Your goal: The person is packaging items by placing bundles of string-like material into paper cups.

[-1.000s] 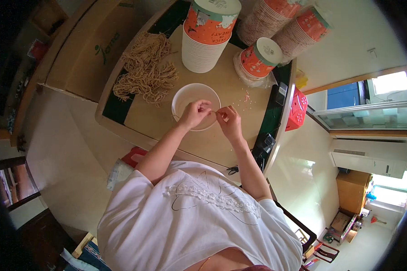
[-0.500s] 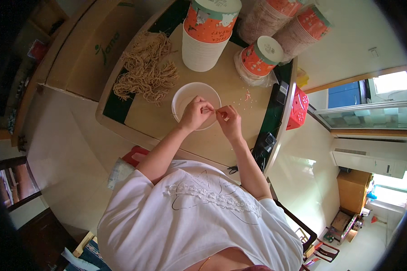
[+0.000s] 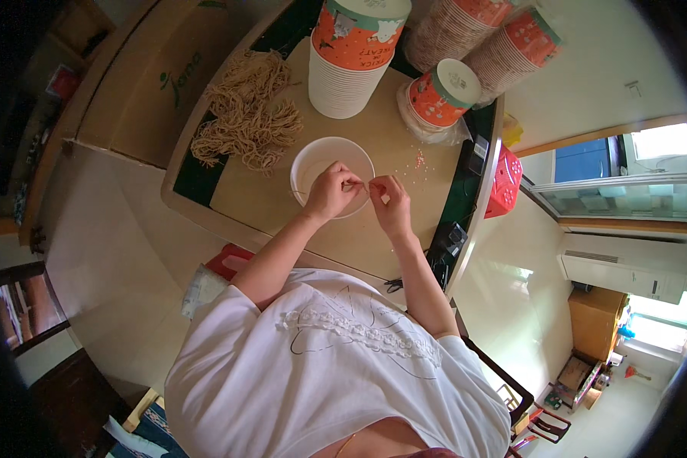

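Observation:
Over a white paper bucket [image 3: 307,162] on the table, my left hand [image 3: 330,194] and my right hand [image 3: 391,206] face each other with their fingertips pinched and close together. A thin piece of string [image 3: 366,188] seems to run between the two pinches, though it is very small here. My left hand covers part of the bucket's rim, and my right hand is just beyond the rim on the right. A tangled heap of tan string [image 3: 252,107] lies to the left of the bucket.
Behind the bucket stands a tall stack of orange and white paper buckets [image 3: 347,76]. More wrapped stacks [image 3: 454,34] and a shorter stack [image 3: 441,95] are at the back right. Small pink and white beads [image 3: 419,160] lie scattered on the right. Black devices [image 3: 449,240] line the right edge.
My right hand has shifted slightly to the right, so the gap between the two sets of fingertips is a little wider. The left hand stays nearly in place.

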Demonstrator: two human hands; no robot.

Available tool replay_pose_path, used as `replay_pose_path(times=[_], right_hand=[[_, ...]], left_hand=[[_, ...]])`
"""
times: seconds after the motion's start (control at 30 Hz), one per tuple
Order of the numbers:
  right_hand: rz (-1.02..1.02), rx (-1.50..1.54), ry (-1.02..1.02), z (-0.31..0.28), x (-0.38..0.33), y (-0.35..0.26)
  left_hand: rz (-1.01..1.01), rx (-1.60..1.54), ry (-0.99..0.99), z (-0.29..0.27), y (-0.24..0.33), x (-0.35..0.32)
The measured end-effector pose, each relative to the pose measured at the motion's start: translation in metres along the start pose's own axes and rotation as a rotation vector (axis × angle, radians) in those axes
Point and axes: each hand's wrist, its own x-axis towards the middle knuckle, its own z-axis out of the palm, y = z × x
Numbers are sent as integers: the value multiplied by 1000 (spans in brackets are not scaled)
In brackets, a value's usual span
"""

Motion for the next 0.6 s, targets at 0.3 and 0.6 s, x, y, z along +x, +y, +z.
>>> replay_pose_path(times=[0.3,0.6], right_hand=[[-87,-123,-82,-8,5,-7],[-45,24,-82,-5,5,-9]], left_hand=[[-2,91,-9,2,1,-1],[6,42,-9,2,0,-3]])
